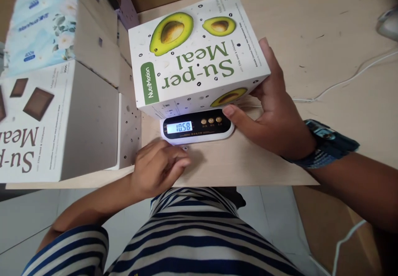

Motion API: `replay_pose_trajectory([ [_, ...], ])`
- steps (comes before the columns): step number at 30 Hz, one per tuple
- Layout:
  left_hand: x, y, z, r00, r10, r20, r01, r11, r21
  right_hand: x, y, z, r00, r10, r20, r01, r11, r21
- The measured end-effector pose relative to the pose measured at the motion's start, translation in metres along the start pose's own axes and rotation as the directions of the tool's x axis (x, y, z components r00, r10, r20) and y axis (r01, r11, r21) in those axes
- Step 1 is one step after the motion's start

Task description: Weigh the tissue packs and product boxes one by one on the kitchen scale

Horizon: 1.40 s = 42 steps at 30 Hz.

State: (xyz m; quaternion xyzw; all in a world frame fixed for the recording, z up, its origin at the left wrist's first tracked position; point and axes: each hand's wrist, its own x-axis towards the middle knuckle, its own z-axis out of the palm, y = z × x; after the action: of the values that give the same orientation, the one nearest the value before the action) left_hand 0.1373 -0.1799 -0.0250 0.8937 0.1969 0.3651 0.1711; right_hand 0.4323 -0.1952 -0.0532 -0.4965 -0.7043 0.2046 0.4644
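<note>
A white box printed with avocados and "Su-per Meal" [199, 52] rests on a small white digital scale [197, 128] whose lit display reads 1058. My right hand [273, 106] wraps round the box's right end, thumb under its lower front edge, fingers up the side. My left hand [160, 166] lies on the light wooden table [326, 52] just in front of the scale, fingers curled loosely, holding nothing.
At the left stand another "Su-per Meal" box with chocolate pictures [46, 122], a white box behind it [127, 130] and blue tissue packs [40, 23]. A white cable [348, 79] runs across the table's right side. The table's front edge lies close to my striped shirt.
</note>
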Motion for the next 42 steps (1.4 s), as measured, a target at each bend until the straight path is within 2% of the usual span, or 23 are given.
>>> replay_pose_trajectory([
  [2,-0.002,-0.003,0.005,0.983,0.065,-0.173,-0.057,0.997,0.046,0.000,0.002,0.001,1.000,0.005,-0.009,-0.005,1.000,0.019],
  [4,-0.006,-0.005,0.012,0.908,0.061,-0.415,-0.036,0.997,0.069,0.000,0.002,0.003,0.999,0.032,-0.025,-0.031,0.999,0.043],
  [5,-0.007,-0.005,0.016,0.864,0.006,-0.504,0.016,0.999,0.039,0.000,0.001,0.004,0.998,0.057,-0.036,-0.054,0.997,0.058],
  [6,-0.009,-0.004,0.019,0.834,-0.092,-0.544,0.090,0.995,-0.030,0.000,0.000,0.005,0.996,0.084,-0.042,-0.081,0.994,0.076],
  [7,-0.009,-0.003,0.021,0.821,-0.205,-0.533,0.165,0.979,-0.123,0.000,-0.001,0.005,0.993,0.113,-0.044,-0.109,0.990,0.094],
  [9,-0.008,0.000,0.023,0.825,-0.403,-0.396,0.293,0.904,-0.310,0.000,-0.003,0.006,0.987,0.159,-0.026,-0.155,0.980,0.122],
  [12,-0.003,0.001,0.022,0.807,-0.565,-0.174,0.406,0.744,-0.531,-0.001,-0.004,0.007,0.986,0.164,0.026,-0.166,0.979,0.121],
  [14,0.002,0.000,0.022,0.754,-0.651,-0.089,0.456,0.616,-0.642,-0.001,-0.002,0.008,0.988,0.151,0.031,-0.153,0.982,0.112],
  [16,0.006,-0.002,0.023,0.704,-0.708,-0.053,0.474,0.523,-0.708,-0.001,0.001,0.009,0.989,0.147,0.013,-0.148,0.982,0.116],
  [20,0.007,-0.004,0.025,0.664,-0.745,-0.068,0.469,0.485,-0.738,-0.002,0.010,0.016,0.990,0.144,-0.003,-0.142,0.980,0.143],
  [29,0.009,-0.006,0.017,0.662,-0.749,-0.032,0.491,0.466,-0.736,-0.005,0.018,0.023,0.987,0.154,-0.054,-0.146,0.981,0.130],
  [35,0.016,0.000,0.027,0.721,-0.691,-0.053,0.442,0.518,-0.732,-0.007,0.013,0.021,0.988,0.150,-0.027,-0.146,0.983,0.111],
  [40,0.016,0.001,0.030,0.726,-0.687,-0.045,0.428,0.502,-0.752,-0.008,0.008,0.019,0.990,0.138,-0.039,-0.136,0.990,0.047],
  [42,0.013,-0.002,0.030,0.743,-0.668,-0.045,0.424,0.520,-0.741,-0.008,0.005,0.017,0.988,0.147,-0.048,-0.146,0.989,0.015],
])
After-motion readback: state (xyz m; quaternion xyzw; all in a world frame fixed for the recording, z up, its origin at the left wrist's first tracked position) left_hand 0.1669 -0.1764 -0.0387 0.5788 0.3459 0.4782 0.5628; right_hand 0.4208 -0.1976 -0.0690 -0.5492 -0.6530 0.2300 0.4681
